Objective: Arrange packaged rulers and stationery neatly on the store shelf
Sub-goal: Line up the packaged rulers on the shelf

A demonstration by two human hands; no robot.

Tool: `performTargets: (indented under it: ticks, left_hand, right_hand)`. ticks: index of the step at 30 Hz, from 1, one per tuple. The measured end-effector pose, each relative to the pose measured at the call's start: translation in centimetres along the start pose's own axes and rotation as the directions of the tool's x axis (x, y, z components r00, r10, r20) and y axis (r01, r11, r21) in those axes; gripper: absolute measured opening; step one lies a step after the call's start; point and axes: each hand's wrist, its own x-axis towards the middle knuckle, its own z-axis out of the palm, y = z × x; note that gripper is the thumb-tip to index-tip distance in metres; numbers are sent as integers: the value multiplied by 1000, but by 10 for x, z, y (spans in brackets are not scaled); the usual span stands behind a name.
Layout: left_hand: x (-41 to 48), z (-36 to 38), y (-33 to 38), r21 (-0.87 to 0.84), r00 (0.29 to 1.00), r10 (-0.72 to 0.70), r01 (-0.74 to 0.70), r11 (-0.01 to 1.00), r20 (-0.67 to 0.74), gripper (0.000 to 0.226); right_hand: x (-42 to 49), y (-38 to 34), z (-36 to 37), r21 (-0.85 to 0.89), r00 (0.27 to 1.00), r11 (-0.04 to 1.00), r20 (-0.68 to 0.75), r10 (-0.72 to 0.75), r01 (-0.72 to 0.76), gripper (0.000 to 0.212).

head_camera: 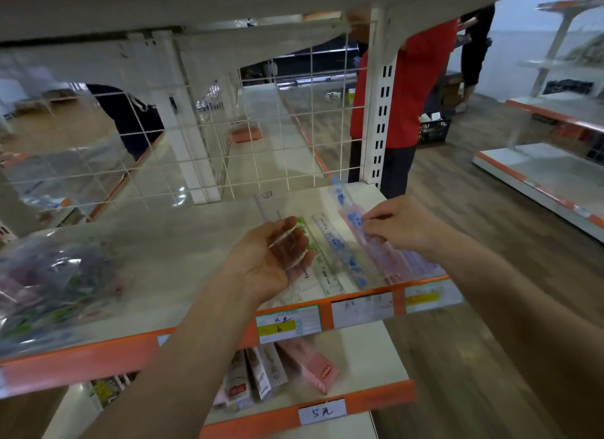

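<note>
Several packaged rulers lie side by side at the right end of the white shelf. My left hand is palm up with a clear packaged ruler lying across its loosely curled fingers, next to a green-printed ruler. A clear ruler with blue print lies in the middle. My right hand pinches the pink packaged ruler near its upper part. A blue ruler sticks out behind it.
A clear bag of mixed stationery sits at the shelf's left. A wire grid backs the shelf. Price labels line the orange front edge. Boxed goods lie on the lower shelf. A person in red stands behind the upright post.
</note>
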Motion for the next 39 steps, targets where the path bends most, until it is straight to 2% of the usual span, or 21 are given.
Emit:
performTargets:
  ticks: [7,11,14,16,18,20,22,27,30,35,39]
  left_hand:
    - [-6,4,0,9,1000,-15,16,1000,-26,23]
    - [-8,4,-1,56,999,-15,16,998,-33,18]
    - [-7,1,1,121,999,-21,26,992,-36,15]
    - [-7,0,0,154,999,-23,29,988,-37,14]
    - [-8,3,-1,181,999,-14,20,983,-35,14]
    - [-9,7,-3,192,1000,-1,7,981,-30,15]
    - [-9,11,-3,180,1000,9,-6,984,-20,16]
    - [-7,18,-6,153,1000,-19,16,988,16,11]
    - [-4,18,-10,133,999,-33,30,991,17,9]
    - [3,11,-15,75,998,-68,69,995,-11,13]
    - [5,18,-20,71,997,-82,83,994,-16,14]
  right_hand:
    - [11,6,25,-266,999,964,53,-12,25,16]
    - [11,5,30,-437,999,899,51,-10,31,18]
    - [-1,-5,27,-518,996,851,21,-82,81,22]
    - [-11,-16,27,-481,983,860,24,-183,172,21]
    - [-21,-28,31,-290,976,932,54,-211,218,20]
    - [-29,-36,35,-20,977,984,129,-171,175,16]
    - [-33,-38,38,83,973,988,177,-146,133,9]
    - [-36,-35,33,163,980,984,168,-106,78,6]
    - [-30,-24,10,208,996,978,84,-40,22,7]
    - [-17,11,-41,72,993,993,-71,94,-89,14]
    - [-13,31,-52,0,982,986,-86,169,-169,14]
